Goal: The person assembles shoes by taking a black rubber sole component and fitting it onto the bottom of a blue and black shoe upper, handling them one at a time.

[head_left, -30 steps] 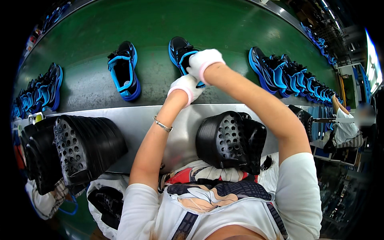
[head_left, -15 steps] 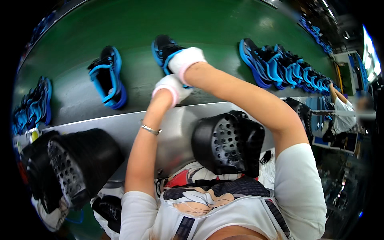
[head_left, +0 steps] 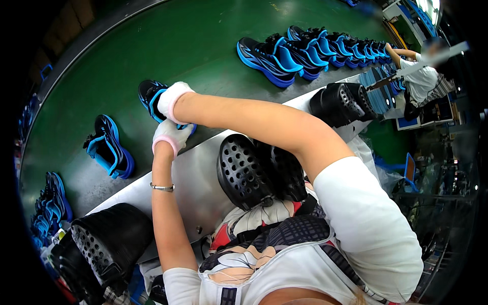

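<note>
A black and blue sneaker (head_left: 149, 95) stands on the green work surface, its toe pointing away from me. My right hand (head_left: 173, 99), in a white glove with a pink cuff, is closed over the shoe's opening and hides most of it. Gloved alike, my left hand (head_left: 174, 135) holds the same shoe at its heel end, just nearer to me. The fingertips of both hands are largely hidden. Left of them a second sneaker (head_left: 110, 147) stands apart, its blue-lined opening showing.
A long row of sneakers (head_left: 264, 60) runs toward the far right, where a co-worker (head_left: 424, 73) reaches to the line. More shoes (head_left: 51, 203) stand at the left. Black perforated shoe-shaped moulds (head_left: 244, 173) lie along the metal edge (head_left: 193, 195) near me; others (head_left: 112, 244) sit left and right.
The view has turned, so the shoe row on the right shows nearer the middle and my hands farther left. Both hands stay on the same sneaker.
</note>
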The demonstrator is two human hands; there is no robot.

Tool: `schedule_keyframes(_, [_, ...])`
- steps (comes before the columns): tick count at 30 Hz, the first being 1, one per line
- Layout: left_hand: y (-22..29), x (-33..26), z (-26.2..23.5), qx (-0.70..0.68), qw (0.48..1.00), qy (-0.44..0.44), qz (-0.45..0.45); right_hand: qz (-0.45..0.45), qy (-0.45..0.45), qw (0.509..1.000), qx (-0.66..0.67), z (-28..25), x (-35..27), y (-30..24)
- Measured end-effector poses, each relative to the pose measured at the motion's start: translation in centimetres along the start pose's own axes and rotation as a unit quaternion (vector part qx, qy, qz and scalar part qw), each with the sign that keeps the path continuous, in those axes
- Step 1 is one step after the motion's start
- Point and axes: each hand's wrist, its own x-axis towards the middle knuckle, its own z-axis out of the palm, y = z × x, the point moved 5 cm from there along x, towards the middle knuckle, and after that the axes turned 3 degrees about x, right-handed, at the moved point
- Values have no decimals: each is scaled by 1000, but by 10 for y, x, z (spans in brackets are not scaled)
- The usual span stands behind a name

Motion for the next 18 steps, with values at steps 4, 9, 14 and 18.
schedule_keyframes(4, [-17,4,5,4,999,10,53,-120,11,982,-144,-24,-49,10])
schedule_keyframes(9, [-12,11,-6,90,980,118,132,1,133,986,-103,-33,-97,124])
schedule_keyframes(14, [-40,-20,-60,261,937,230,27,74,138,988,-9,33,-140,209])
schedule_keyframes(18, [47,-59,-73,311,899,278,134,94,344,934,30,94,-175,241])
